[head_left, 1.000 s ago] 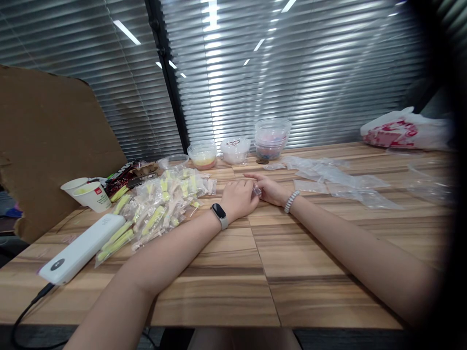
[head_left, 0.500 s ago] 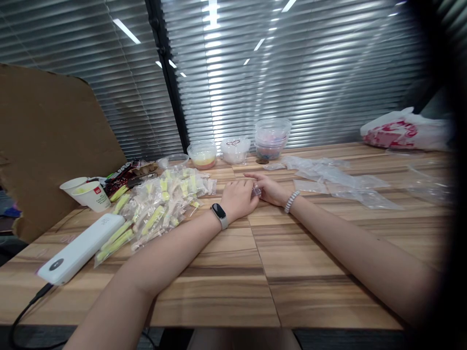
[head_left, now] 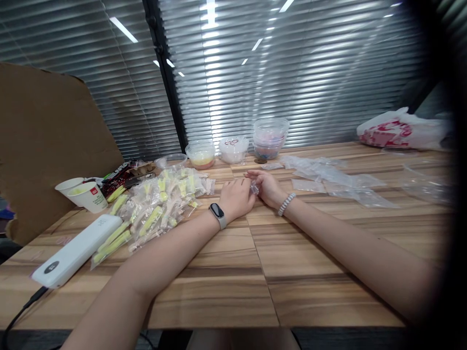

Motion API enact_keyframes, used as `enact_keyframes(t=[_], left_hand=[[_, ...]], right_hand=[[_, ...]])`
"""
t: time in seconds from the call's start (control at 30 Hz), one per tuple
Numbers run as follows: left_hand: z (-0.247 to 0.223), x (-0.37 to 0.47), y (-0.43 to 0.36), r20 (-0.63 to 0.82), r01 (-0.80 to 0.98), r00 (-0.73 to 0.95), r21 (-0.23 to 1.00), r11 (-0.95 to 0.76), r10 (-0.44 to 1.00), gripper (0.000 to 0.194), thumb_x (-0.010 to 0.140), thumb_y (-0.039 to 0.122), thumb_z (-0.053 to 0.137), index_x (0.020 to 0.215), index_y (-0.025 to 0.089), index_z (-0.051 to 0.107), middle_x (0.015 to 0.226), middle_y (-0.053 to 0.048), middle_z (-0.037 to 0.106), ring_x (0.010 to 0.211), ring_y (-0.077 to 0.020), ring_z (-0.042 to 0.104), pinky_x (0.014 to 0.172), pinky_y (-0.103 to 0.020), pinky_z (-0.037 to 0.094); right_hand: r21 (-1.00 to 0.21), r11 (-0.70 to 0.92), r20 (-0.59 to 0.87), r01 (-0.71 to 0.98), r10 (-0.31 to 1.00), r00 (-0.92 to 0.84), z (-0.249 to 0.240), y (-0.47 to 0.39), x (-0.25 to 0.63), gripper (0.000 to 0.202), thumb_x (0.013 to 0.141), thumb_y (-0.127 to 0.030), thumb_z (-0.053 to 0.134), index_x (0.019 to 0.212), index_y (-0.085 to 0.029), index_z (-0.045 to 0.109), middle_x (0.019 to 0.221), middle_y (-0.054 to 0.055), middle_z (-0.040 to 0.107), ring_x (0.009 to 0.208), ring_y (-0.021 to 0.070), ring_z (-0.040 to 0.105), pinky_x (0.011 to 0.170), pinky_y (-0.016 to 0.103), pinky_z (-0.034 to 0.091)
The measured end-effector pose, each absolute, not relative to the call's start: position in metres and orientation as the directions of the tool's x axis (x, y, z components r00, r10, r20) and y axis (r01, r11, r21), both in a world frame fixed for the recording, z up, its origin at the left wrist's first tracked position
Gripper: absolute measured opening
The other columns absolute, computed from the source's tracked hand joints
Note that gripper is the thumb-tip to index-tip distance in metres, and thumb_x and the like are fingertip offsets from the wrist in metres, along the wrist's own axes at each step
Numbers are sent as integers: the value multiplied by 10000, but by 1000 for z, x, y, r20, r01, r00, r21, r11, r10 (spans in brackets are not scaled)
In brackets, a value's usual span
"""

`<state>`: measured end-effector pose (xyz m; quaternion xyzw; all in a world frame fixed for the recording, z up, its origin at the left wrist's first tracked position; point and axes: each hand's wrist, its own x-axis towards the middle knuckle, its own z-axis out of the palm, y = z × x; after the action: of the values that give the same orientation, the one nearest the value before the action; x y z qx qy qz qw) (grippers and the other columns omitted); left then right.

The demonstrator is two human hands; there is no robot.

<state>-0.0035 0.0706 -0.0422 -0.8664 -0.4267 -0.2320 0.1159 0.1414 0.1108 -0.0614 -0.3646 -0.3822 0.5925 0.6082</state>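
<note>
At frame centre, clear plastic [head_left: 254, 188] is seen between left hand [head_left: 236, 198] and right hand [head_left: 269, 188]; whether either grip is closed cannot be told. Tearing could be caused by uneven pulling.

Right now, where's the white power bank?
In the head view, the white power bank lies left on the table, beside the bagged pile, in front of the paper cups.

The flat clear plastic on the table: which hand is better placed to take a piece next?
Probably the right hand: it is nearer to the flat clear plastic, which lies on its side. The left hand is farther away, nearer the pile of packets.
</note>
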Motion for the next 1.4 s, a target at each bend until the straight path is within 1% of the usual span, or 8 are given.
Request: enact_keyframes(t=[0.1,0.2,0.3,0.43,0.73,0.93,1.13,1.4], left_hand=[[-44,-4,72,509,783,534,3,-622,675,233,920,335,521,1093,180,512,1044,-77,611,951,-251,586,824,-381,473],[-44,-4,73,500,787,531,10,-617,685,199,936,348,508,1037,177,517,1010,-75,606,949,-243,584,802,-361,473],[-43,-3,71,493,795,523,12,-606,696,215,944,362,505,1057,180,517,1018,-74,607,970,-245,584,807,-363,467],[-42,-3,69,511,804,508,7,-594,693,357,937,425,530,1199,187,484,1070,-77,613,1007,-261,580,841,-392,447],[-43,-3,70,526,814,507,-31,-581,682,343,939,483,533,1114,189,528,1088,-87,621,1012,-279,569,883,-439,398],[-41,-4,72,512,775,553,-26,-632,657,252,936,414,581,1056,194,556,1085,-61,634,1044,-253,567,923,-398,407],[-40,-6,75,491,745,575,17,-667,654,269,935,391,599,1094,181,547,1097,-65,632,1032,-258,581,883,-381,452],[-45,-7,77,493,675,609,89,-733,621,287,927,328,631,1119,149,514,1102,-84,613,1036,-245,579,874,-348,482]], right_hand=[[-915,118,90,-386,992,88,-49,108,145,435,517,-125,509,928,-163,645,1091,68,624,890,198,588,624,238,484],[-924,191,158,-332,980,125,-34,105,150,283,682,-211,560,948,-181,653,1111,62,625,866,187,579,597,231,473],[-947,120,82,-296,987,136,-23,102,151,261,866,-358,483,960,-182,650,1120,78,625,784,180,571,528,235,447],[-963,45,16,-267,994,110,-18,98,146,358,961,-444,408,951,-176,645,1148,87,610,746,170,561,503,233,447],[-962,94,113,-255,992,-62,-14,88,136,321,967,-448,463,1109,-213,628,1251,69,567,1015,225,585,500,213,442],[-950,205,254,-234,945,-204,-16,81,133,337,913,-397,562,1199,-227,618,1273,72,563,1096,235,570,685,251,501],[-956,87,169,-281,944,-284,-15,79,136,367,930,-419,553,1272,-287,579,1401,23,478,1207,234,519,750,262,491],[-942,61,133,-331,971,-198,-24,90,138,370,907,-474,560,1217,-274,595,1433,14,440,1212,242,513,802,306,466]])
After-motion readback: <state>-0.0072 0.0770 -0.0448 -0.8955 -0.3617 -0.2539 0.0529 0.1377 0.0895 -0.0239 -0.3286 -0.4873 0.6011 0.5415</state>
